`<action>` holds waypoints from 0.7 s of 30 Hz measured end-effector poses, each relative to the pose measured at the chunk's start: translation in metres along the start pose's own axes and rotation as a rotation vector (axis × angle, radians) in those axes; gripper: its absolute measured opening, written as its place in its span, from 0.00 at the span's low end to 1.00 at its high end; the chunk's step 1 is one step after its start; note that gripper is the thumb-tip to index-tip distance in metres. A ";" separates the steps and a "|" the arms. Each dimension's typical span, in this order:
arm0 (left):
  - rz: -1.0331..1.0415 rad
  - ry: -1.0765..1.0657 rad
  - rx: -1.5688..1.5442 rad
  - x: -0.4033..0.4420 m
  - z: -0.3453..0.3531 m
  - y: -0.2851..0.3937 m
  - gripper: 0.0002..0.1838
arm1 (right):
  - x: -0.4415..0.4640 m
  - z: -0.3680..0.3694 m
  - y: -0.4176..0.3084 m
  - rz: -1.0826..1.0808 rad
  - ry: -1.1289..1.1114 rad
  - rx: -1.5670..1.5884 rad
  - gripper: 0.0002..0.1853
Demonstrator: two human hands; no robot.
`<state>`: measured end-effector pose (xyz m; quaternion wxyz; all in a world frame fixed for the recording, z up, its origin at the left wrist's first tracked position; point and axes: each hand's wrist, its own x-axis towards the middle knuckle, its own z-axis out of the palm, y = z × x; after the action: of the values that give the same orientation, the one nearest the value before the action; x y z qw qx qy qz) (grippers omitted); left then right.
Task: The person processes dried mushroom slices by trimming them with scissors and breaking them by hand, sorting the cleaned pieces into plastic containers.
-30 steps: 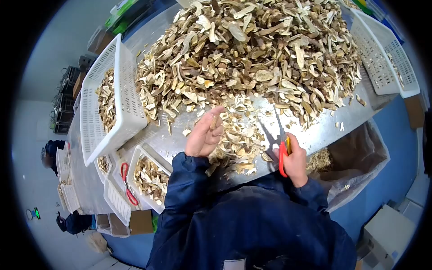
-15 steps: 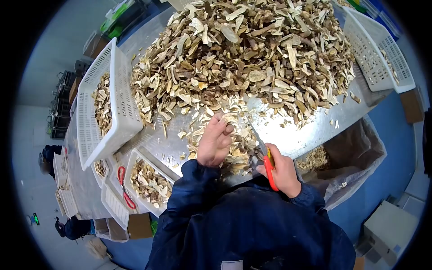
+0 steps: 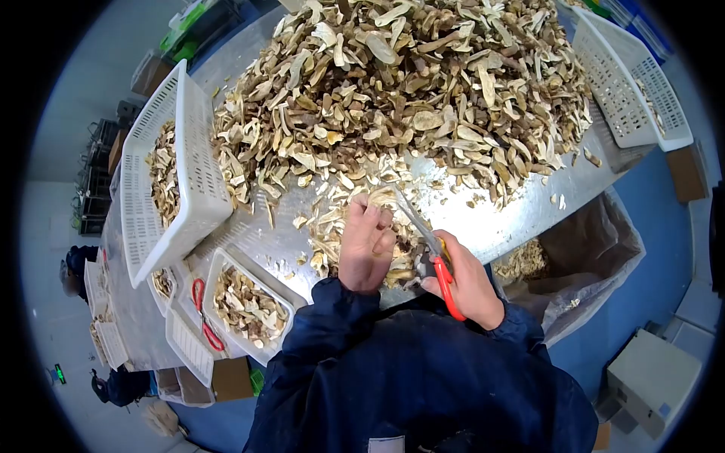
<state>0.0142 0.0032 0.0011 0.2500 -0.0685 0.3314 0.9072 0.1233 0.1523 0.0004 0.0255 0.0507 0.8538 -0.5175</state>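
Observation:
My left hand [image 3: 367,243] pinches a pale dried slice [image 3: 384,198] over the near edge of the metal table [image 3: 283,226]. Just to its right, my right hand [image 3: 467,287] is closed on scissors with red and yellow handles [image 3: 447,289]; their blades point up and left, with the tips close to the slice. Small pale pieces [image 3: 326,235] lie scattered under and around my left hand. Beyond both hands rises a large heap of brown and cream dried slices [image 3: 408,98].
White baskets stand at the left [image 3: 204,174] and right [image 3: 615,98]. A small tray of slices [image 3: 249,306] and red-handled scissors [image 3: 204,313] lie at the left. A lined bin [image 3: 596,249] stands below the right edge. Co-workers [image 3: 124,385] are at the far left.
My left hand has moved slightly down and right, now with a pale slice in its fingers. The scissors have moved left and tilted toward that slice.

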 end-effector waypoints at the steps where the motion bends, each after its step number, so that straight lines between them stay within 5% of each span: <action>1: 0.015 -0.028 0.029 0.000 -0.001 0.000 0.05 | 0.000 0.000 0.000 -0.006 -0.002 -0.022 0.41; 13: -0.125 0.028 0.109 0.000 -0.018 -0.002 0.08 | 0.004 0.010 -0.002 0.085 -0.124 0.020 0.28; 17: -0.184 -0.015 -0.218 0.009 -0.046 0.029 0.11 | 0.004 0.002 0.019 0.055 0.099 0.003 0.29; 18: -0.153 -0.166 -0.276 0.013 -0.068 0.036 0.13 | 0.004 0.001 0.032 0.018 0.194 -0.052 0.28; 21: 0.023 0.198 -0.159 0.013 -0.072 0.055 0.16 | 0.009 -0.006 0.048 0.071 0.382 0.034 0.26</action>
<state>-0.0276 -0.0734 -0.0275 0.1995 -0.1737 0.2824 0.9221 0.1199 0.1804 -0.0397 -0.1198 0.1788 0.8319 -0.5116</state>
